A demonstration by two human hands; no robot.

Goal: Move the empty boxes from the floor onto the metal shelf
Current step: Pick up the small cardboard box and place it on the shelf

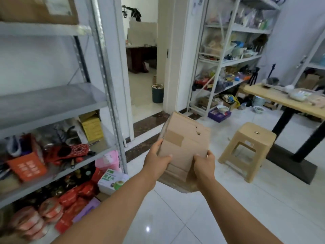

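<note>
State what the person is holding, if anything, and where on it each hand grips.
A cardboard box, in both hands: the left hand grips its left side, the right hand its near right corner.

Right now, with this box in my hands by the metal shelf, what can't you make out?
Head view: inside of the cardboard box, hidden by its closed flaps.
Head view: its underside, hidden by the box itself and the gripping left hand and right hand.
Head view: top-shelf box, cut off by the upper edge.
Head view: packets low on the metal shelf, blurred.
</note>
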